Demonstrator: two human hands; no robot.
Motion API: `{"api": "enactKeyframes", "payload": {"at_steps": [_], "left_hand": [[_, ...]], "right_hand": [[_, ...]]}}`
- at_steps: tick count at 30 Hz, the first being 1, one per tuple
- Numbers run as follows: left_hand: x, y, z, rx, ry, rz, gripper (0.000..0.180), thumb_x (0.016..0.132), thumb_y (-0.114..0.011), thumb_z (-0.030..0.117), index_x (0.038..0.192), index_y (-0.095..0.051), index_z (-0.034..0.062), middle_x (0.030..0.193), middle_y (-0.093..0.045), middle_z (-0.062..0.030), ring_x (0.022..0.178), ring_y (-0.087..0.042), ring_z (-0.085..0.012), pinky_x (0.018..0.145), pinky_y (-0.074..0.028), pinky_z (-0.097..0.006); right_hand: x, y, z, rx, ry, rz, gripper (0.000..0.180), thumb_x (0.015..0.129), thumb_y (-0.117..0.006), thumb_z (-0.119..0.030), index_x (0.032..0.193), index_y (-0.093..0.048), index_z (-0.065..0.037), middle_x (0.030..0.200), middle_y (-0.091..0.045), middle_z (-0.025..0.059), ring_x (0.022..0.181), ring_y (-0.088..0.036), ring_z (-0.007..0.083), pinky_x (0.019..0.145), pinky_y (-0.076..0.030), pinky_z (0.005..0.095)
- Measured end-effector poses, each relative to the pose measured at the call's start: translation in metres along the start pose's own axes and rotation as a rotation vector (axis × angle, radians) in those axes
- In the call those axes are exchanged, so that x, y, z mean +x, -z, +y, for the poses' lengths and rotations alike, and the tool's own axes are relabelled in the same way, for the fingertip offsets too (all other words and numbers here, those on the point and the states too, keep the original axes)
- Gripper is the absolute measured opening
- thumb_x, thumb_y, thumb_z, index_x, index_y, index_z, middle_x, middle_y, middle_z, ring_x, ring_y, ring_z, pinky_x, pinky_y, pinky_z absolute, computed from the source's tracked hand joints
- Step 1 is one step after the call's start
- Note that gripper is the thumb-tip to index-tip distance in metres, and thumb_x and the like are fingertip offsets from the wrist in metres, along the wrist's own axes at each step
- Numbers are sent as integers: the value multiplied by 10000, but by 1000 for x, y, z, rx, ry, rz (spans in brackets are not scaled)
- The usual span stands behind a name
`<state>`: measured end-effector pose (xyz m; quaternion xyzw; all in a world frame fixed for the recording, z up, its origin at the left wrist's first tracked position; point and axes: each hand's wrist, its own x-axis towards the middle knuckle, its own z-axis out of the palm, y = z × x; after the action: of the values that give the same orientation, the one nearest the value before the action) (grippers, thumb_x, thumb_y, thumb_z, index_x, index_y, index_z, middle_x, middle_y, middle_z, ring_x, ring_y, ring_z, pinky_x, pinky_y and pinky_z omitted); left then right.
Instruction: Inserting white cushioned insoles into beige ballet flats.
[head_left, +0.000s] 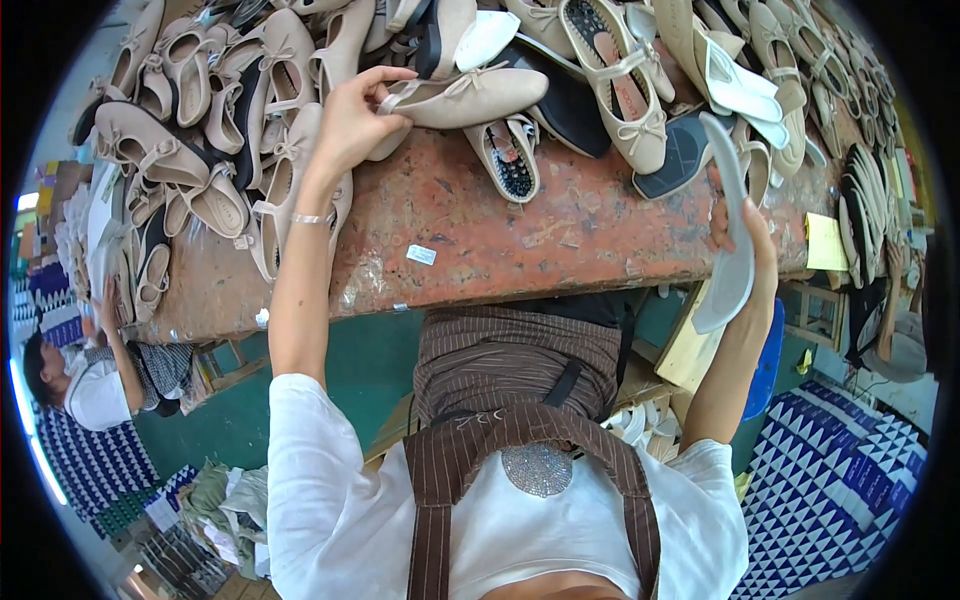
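Gripped at its heel by my left hand (358, 125) is a beige flat shoe (480, 100) with a small bow, held over the far part of the table, its toe pointing right. My right hand (748, 245) has its fingers round a white shoe insert (733, 265), which stands upright, edge-on, near the table's right front. On the table below the held shoe lies another beige shoe (503, 165) with a dark patterned inside. A larger beige shoe (625, 95) with a bow and a pinkish insole lies between my hands, farther back.
Many beige shoes (160, 150) crowd the back and left of the worn reddish table (450, 240). White inserts (740, 85) lie among shoes at the back right. A small white label (421, 254) sits near the front. Co-workers (90, 380) are at both sides; blue-and-white boxes (840, 490) stand lower right.
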<state>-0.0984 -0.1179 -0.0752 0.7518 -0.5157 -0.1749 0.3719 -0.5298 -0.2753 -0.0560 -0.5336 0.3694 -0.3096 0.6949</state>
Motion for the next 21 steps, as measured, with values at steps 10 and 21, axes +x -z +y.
{"api": "enactKeyframes", "payload": {"at_steps": [10,21], "left_hand": [[-144,-124,89,184,-296,-103,345,675,-645,-48,996,-675,75,872,-567,-77,842,-579,-280,723,-436,-396],[-166,-105,31,-21,387,159,434,877,-741,222,1242,-627,18,909,-539,-82,695,-564,-155,615,-492,-286]], "right_hand": [[-53,-2,45,-179,-49,179,465,1052,-415,-313,1309,-570,42,1099,-662,85,892,-589,95,780,-459,231],[-58,-90,86,-1214,567,-315,393,704,-678,14,1083,-736,-74,1137,-643,94,1024,-564,290,906,-424,409]]}}
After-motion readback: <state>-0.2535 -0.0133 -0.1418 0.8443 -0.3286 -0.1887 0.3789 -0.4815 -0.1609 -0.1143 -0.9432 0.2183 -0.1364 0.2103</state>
